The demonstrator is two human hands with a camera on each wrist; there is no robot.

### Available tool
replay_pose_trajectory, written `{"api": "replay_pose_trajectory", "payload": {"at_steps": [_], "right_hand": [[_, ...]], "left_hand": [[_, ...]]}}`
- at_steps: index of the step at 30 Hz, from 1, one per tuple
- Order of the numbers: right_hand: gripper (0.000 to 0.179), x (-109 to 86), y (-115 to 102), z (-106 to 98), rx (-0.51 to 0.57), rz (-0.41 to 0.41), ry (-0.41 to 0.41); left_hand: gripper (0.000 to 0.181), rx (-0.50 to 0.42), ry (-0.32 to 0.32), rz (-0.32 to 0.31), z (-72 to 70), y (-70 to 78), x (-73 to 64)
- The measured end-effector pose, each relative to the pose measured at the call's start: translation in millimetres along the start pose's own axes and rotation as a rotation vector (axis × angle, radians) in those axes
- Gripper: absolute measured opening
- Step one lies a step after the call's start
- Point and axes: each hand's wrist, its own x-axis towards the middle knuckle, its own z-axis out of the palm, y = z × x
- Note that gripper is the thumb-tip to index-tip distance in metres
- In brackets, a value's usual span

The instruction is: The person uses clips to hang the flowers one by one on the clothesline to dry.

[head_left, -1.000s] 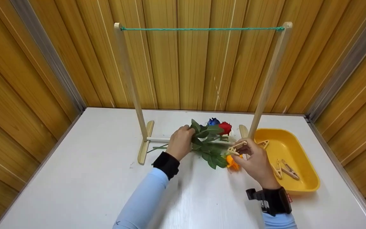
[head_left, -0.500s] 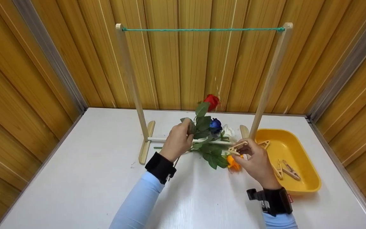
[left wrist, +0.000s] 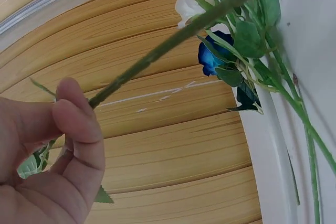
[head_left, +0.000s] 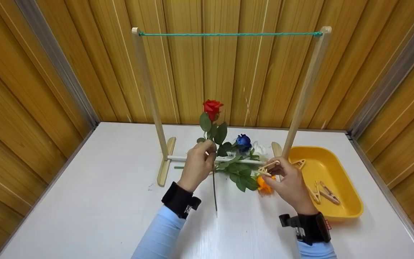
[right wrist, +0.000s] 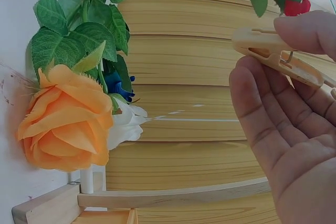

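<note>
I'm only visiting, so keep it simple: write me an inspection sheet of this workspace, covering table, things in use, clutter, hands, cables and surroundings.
Surface: white table, a few faint marks.
Job's things: red rose and clothespin, both held; blue rose, white flower and orange rose lying down; green cord tied between wooden posts; yellow tray with more clothespins.
Clutter: nothing seen.
Hands: left hand pinches the red rose's stem, bloom up; right hand pinches the clothespin.
Cables: nothing seen.
Surroundings: wood-patterned walls with grey corner strips.
</note>
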Motion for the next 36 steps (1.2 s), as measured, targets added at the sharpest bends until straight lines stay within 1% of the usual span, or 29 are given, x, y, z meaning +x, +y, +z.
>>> {"api": "replay_pose_trajectory", "payload": {"at_steps": [3, 6, 9, 11, 14, 17, 21, 25, 31, 33, 36], "right_hand": [[0.033, -0.4, 0, 0, 0.002, -0.001, 0.002], [0.033, -0.9, 0, 0, 0.002, -0.003, 0.002], [0.033, -1.2, 0, 1, 0.003, -0.007, -0.001], [0.032, -1.3, 0, 0, 0.004, -0.011, 0.0], [0.032, -1.2, -1, 0, -0.004, -0.016, 0.008], [0.033, -0.9, -2, -2, -0.012, -0.018, 0.014], [0.034, -0.9, -4, -4, -0.021, -0.016, 0.017], [0.034, -1.1, -5, -7, -0.023, -0.02, 0.027], [0.035, -0.2, -3, -10, -0.04, -0.073, 0.046], [0.035, 0.2, -2, -10, -0.039, -0.081, 0.045], [0.033, 0.3, -3, -11, -0.035, -0.08, 0.04]], "left_hand": [[0.014, -0.07, 0.046, -0.004, 1.4, -0.7, -3.4], [0.014, -0.122, 0.066, -0.024, 2.7, -1.9, -6.5], [0.012, -0.128, 0.091, -0.068, 3.0, -1.5, -10.0], [0.012, -0.1, 0.116, -0.108, 3.0, -0.2, -12.6], [0.013, -0.009, 0.153, -0.143, 3.3, 2.7, -17.0], [0.014, 0.089, 0.185, -0.144, 4.3, 6.0, -21.7], [0.012, 0.176, 0.215, -0.137, 6.3, 9.7, -29.5], [0.012, 0.192, 0.211, -0.167, 7.9, 12.9, -38.4], [0.014, 0.165, 0.161, -0.248, 11.7, 14.7, -52.9], [0.014, 0.179, 0.147, -0.267, 14.3, 13.7, -57.7], [0.015, 0.222, 0.133, -0.277, 18.4, 12.3, -64.2]]}}
